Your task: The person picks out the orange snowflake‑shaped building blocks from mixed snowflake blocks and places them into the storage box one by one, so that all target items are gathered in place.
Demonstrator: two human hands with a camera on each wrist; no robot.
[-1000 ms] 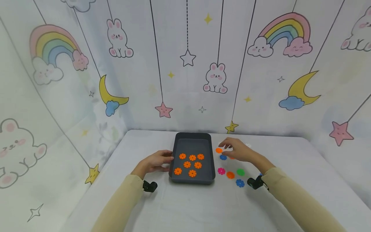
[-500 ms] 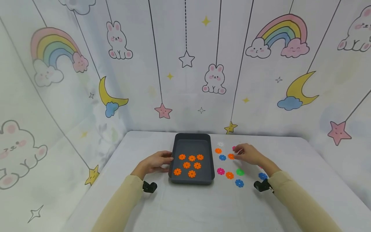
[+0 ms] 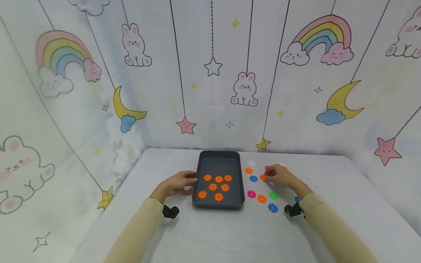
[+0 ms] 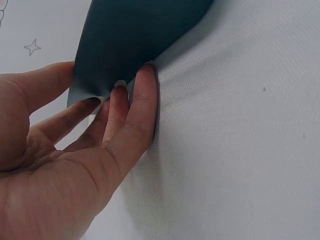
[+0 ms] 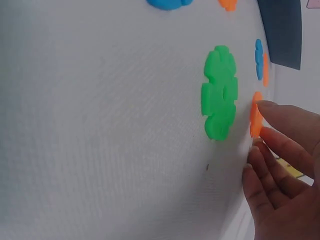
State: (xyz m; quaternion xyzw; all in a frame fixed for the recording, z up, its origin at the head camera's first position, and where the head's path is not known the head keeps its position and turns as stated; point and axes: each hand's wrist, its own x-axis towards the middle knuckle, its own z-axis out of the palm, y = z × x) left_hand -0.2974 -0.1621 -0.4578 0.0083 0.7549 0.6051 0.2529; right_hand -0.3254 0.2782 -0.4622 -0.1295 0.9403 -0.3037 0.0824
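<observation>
In the head view, my left hand [image 3: 179,183] holds the left side of a dark grey baking tray [image 3: 218,165]. The left wrist view shows its fingertips against the tray's outer wall [image 4: 135,30], with one finger reaching over the rim. Several orange notched plastic discs [image 3: 212,187] lie inside the tray, mostly toward its near half. Right of the tray, my right hand [image 3: 279,176] pinches an orange disc [image 5: 256,116] by its edge; thumb on one face, fingertip at the lower edge. A green disc [image 5: 220,95] lies flat close by.
Loose discs spread right of the tray: blue [image 3: 273,208], magenta [image 3: 251,194], orange [image 3: 261,199], white [image 3: 251,163] and others partly behind the right hand. A white cloth [image 3: 230,233] covers the table, and a printed curtain [image 3: 210,95] rises behind it.
My right hand has moved rightward from above the discs beside the tray to an orange disc, and its thumb and fingers have drawn together there. The left hand and tray stay put.
</observation>
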